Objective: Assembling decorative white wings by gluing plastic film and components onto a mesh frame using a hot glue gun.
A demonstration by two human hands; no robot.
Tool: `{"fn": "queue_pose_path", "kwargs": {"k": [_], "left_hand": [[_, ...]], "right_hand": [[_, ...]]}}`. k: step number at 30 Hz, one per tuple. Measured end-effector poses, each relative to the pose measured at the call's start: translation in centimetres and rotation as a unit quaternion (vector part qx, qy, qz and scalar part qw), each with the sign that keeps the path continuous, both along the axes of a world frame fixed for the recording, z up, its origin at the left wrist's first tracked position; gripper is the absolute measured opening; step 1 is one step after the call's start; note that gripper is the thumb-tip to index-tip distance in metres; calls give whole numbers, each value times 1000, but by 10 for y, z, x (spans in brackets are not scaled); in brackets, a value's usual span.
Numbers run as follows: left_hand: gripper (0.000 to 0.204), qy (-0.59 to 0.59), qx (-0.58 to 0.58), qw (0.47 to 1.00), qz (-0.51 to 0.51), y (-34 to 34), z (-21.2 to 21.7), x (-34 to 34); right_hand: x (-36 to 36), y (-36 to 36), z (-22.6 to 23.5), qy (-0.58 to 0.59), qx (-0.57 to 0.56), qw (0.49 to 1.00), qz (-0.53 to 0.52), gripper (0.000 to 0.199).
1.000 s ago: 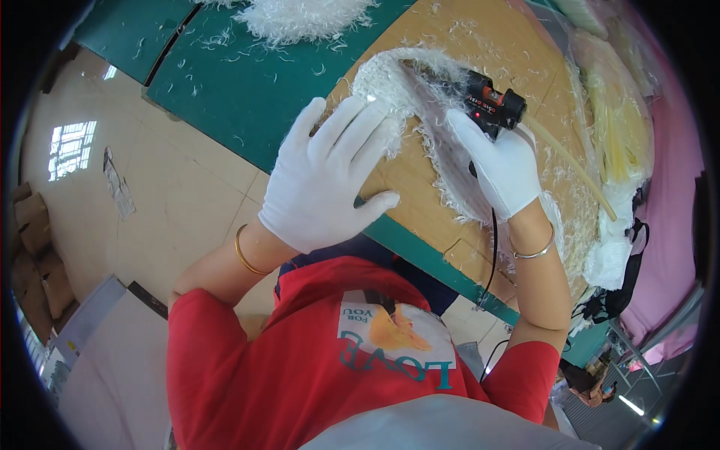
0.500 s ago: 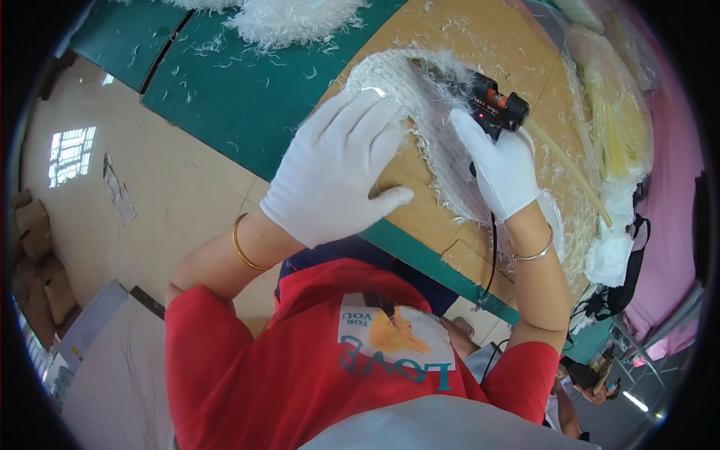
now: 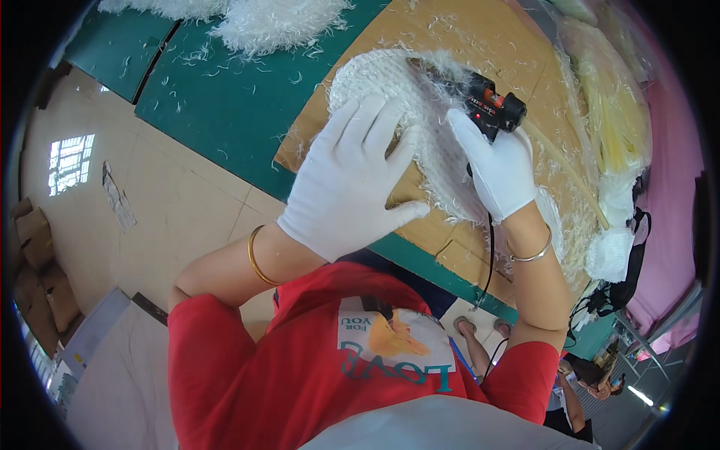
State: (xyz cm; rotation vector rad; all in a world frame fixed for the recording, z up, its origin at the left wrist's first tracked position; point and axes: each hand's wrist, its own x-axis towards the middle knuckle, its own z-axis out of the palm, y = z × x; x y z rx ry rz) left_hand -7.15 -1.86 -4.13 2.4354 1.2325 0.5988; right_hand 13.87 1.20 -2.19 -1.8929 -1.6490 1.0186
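Note:
A piece of white netted fabric (image 3: 375,73) with shaggy fringe lies on brown cardboard (image 3: 517,75). My left hand (image 3: 351,176), in a white glove, is spread out, its fingertips touching the fabric's near-left edge. In my white-gloved right hand (image 3: 499,169) is a black and orange corded power tool (image 3: 491,105) with a small red light, its exact kind unclear. The tool's front end points left and is partly hidden among the white strands. From below my right hand its black cord (image 3: 492,259) hangs down over the table edge.
The cardboard lies on a green table (image 3: 225,97) strewn with white strands. A shaggy white heap (image 3: 281,22) is at the far left. Along the right are a pale stick (image 3: 566,169), plastic bags with yellowish contents (image 3: 611,105) and pink cloth (image 3: 671,210). Another person's feet (image 3: 466,326) show below.
My left hand has shifted slightly right and toward me, its fingers more spread. More of the fabric's left side shows. My right hand and the tool have barely moved.

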Motion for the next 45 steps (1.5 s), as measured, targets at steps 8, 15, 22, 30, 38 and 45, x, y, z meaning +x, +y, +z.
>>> {"fn": "queue_pose_path", "kwargs": {"k": [8,15,22,30,38,45], "left_hand": [[72,30,-2,1000,-2,1,4,7],[69,46,6,999,11,-1,3,11],[68,64,-6,998,18,-1,7,15],[67,81,17,996,24,-2,7,22],[67,88,34,995,33,-3,7,25],[66,106,19,994,25,-2,12,26]], "right_hand": [[3,-4,10,-27,-28,999,-24,39],[8,-9,16,-27,-64,996,-51,39],[23,-20,18,-55,-32,997,-49,40],[24,-16,18,-61,39,997,-33,35],[27,-14,18,-52,-43,996,-61,37],[37,-25,18,-37,-32,996,-70,36]]}}
